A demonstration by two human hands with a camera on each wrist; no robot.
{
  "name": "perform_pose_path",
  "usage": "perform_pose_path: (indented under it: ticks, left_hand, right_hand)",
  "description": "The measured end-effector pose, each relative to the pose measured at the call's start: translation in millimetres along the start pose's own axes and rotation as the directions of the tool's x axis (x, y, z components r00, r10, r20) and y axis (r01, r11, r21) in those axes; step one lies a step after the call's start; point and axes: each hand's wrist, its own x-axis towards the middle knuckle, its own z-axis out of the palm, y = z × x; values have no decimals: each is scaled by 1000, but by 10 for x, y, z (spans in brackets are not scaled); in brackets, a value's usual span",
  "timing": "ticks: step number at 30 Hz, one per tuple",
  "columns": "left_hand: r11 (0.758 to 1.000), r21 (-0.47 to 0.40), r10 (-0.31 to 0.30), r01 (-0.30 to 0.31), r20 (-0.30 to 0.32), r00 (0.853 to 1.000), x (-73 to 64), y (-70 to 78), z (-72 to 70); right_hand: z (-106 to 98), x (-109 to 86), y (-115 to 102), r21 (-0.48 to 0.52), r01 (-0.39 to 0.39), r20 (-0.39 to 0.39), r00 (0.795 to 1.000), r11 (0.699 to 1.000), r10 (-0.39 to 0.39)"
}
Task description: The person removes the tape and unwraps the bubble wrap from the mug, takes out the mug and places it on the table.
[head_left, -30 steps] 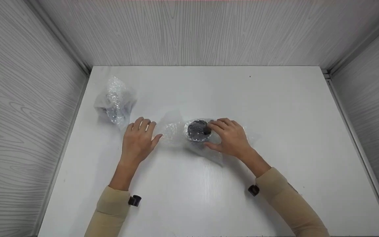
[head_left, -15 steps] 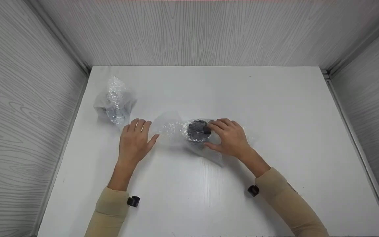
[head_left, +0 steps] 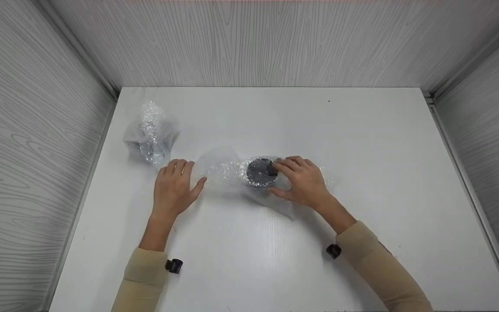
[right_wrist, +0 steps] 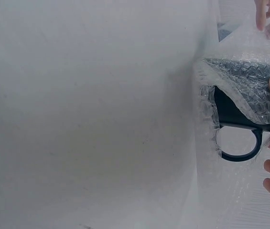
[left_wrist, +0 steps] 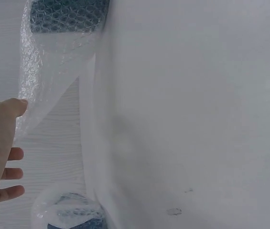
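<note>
A dark mug [head_left: 260, 172] stands partly covered by clear bubble wrap [head_left: 221, 171] in the middle of the white table. In the right wrist view, part of the mug's dark side and its handle [right_wrist: 242, 155] show bare beside the wrap. My right hand [head_left: 303, 182] holds the mug at its right side, thumb in front and fingers behind. My left hand [head_left: 172, 188] lies at the wrap's left end with fingers extended. Its thumb [left_wrist: 17, 106] touches the film in the left wrist view, where part of the wrap hides behind the hand.
Another bubble-wrapped item [head_left: 150, 132] stands at the table's back left, its contents unclear through the film. Wood-patterned panels [head_left: 249, 43] enclose the table at the back and both sides. Small dark cameras [head_left: 174, 265] sit at the sleeve cuffs.
My left hand has slid a little left and towards me, and the wrap's left end now spreads farther left. My right hand and the mug have stayed in place.
</note>
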Motion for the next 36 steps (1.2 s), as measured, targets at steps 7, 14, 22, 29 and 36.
perform_pose_path:
  ticks: [7,14,22,29,36]
  left_hand:
    - [999,-31,-18,18,12,1000,-4,-11,15]
    - [999,-41,-20,20,-7,1000,94,34,-69]
    - [999,-39,20,-22,-49,999,272,130,-196]
    - [997,-24,73,-75,-64,995,419,221,-237]
    - [993,-1,119,-119,-68,991,501,354,-187]
  right_hand:
    - [-2,-2,0,-11,11,-12,1000,1000,-11]
    - [-9,0,0,-22,15,-11,1000,1000,-15]
    - [-8,3,8,-13,11,9,1000,1000,-10]
    - [-11,6,8,-14,4,9,1000,1000,-4]
    - [-7,8,-1,-10,1,14,1000,1000,-1]
